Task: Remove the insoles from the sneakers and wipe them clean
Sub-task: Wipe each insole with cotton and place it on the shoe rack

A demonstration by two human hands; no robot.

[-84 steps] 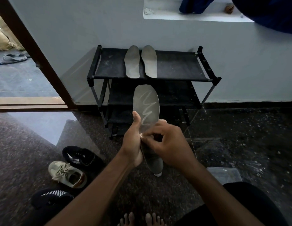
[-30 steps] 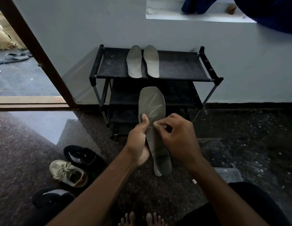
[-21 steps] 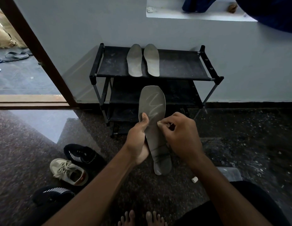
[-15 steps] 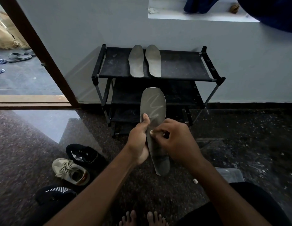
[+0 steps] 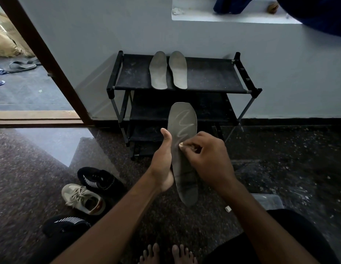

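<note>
I hold a grey insole [image 5: 183, 121] upright in front of me, with a pale squiggle on its upper part. My left hand [image 5: 163, 164] grips its left edge, thumb on the face. My right hand [image 5: 207, 159] presses pinched fingertips against the insole's middle; a small pale piece seems to sit in the pinch. Two more grey insoles [image 5: 158, 71] [image 5: 178, 69] lie side by side on the top shelf of a black shoe rack [image 5: 213, 73]. On the floor at the left are a black sneaker [image 5: 97, 179], a beige sneaker [image 5: 82, 197] and another black sneaker [image 5: 66, 223].
A clear plastic box [image 5: 266, 201] sits on the floor by my right knee, with a small white bit [image 5: 227, 209] beside it. A brown door frame [image 5: 44, 60] stands at the left, sandals beyond it. My bare feet [image 5: 165, 254] are at the bottom edge.
My right fingertips have shifted up and down the insole's middle while the left hand kept its grip. A small white bit has appeared on the floor near the box.
</note>
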